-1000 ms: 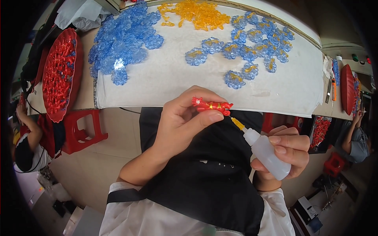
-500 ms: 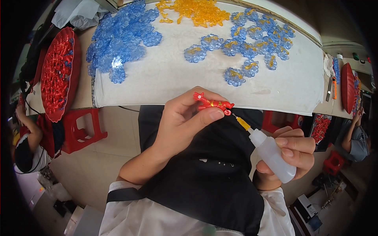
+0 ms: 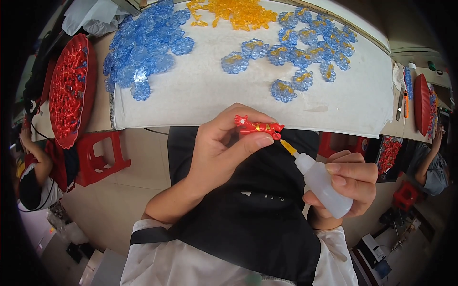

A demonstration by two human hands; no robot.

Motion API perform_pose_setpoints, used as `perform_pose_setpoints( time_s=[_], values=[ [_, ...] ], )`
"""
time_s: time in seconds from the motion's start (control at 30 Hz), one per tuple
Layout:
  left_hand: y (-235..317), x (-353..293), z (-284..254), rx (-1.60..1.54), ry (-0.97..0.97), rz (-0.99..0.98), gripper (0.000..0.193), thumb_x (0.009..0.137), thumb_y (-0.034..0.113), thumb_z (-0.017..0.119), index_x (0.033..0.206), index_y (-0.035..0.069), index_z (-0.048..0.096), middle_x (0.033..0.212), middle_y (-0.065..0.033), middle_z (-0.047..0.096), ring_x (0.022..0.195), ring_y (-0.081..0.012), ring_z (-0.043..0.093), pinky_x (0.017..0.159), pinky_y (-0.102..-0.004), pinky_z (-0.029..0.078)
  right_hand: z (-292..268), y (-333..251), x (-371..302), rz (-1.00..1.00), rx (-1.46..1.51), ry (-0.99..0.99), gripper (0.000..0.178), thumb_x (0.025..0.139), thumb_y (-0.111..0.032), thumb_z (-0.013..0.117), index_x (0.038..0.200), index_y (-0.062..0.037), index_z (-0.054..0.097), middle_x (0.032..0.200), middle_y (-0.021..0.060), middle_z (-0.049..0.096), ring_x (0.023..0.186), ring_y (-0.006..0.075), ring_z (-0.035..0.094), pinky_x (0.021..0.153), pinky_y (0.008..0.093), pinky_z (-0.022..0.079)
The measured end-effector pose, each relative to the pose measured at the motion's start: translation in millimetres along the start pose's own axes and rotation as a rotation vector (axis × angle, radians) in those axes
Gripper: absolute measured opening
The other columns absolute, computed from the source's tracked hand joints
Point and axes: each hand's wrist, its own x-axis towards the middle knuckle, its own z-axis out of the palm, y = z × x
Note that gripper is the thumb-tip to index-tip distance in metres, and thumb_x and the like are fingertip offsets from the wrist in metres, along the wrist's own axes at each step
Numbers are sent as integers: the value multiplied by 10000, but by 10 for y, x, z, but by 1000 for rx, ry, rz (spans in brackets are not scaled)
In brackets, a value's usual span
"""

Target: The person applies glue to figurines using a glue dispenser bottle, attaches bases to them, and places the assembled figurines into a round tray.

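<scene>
Between its thumb and fingers, my left hand (image 3: 214,143) pinches a small red toy figure (image 3: 260,127) with yellow markings, held sideways near the table's front edge. My right hand (image 3: 346,181) is wrapped round a translucent white squeeze bottle (image 3: 327,187), tilted so its yellow needle tip (image 3: 288,147) points up and left. That tip reaches the right end of the figure; whether it touches or goes in, I cannot tell. Beyond the hands, several blue flower-shaped pieces with yellow parts on them (image 3: 285,90) lie on a white sheet (image 3: 191,105).
A heap of clear blue pieces (image 3: 143,52) covers the table's left, with a yellow heap (image 3: 234,13) at the back. Left stands a red tray of red parts (image 3: 71,90). An orange marker pen (image 3: 406,105) lies at right. Red stools (image 3: 102,157) and other people flank me.
My right hand has moved slightly left with the bottle, bringing its needle tip up to the red figure's end. My left hand still holds the figure, turned a little.
</scene>
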Motion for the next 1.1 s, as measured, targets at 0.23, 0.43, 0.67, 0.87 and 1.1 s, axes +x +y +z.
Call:
perform_pose_setpoints(
  time_s=[0.23,0.43,0.67,0.87,1.1],
  values=[
    [40,-1,55,-75,37,-121,246,785,167,584,930,-29,552,850,-70,555,756,-106,507,705,-225,404,-2,-8,-23,-3,44,76,446,625,-304,738,904,-89,466,816,51,465,580,118,458,460,214,397],
    [56,-27,9,-240,53,-314,287,810,222,559,933,-37,542,858,-98,561,721,-112,500,653,-229,402,-16,-5,-11,-7,23,62,444,631,-301,733,910,-82,465,813,55,464,578,120,460,461,220,404],
    [35,-10,27,-232,54,-336,306,815,249,549,928,-36,541,841,-107,562,696,-117,494,638,-226,393,18,17,9,-26,-41,21,441,635,-293,729,915,-79,465,815,64,466,583,124,467,480,225,417],
    [14,8,41,-333,25,-392,322,820,285,537,911,-23,543,797,-98,554,659,-119,480,609,-229,383,-35,22,21,-58,-50,-8,432,638,-279,729,906,-72,462,817,72,468,597,139,479,487,228,426],
    [0,-30,-70,-465,44,-372,288,847,231,504,974,-23,553,815,-97,595,604,-84,492,583,-202,400,-258,323,12,135,163,178,382,662,-9,671,915,-45,386,907,173,514,746,223,554,612,274,499]
  ],
)
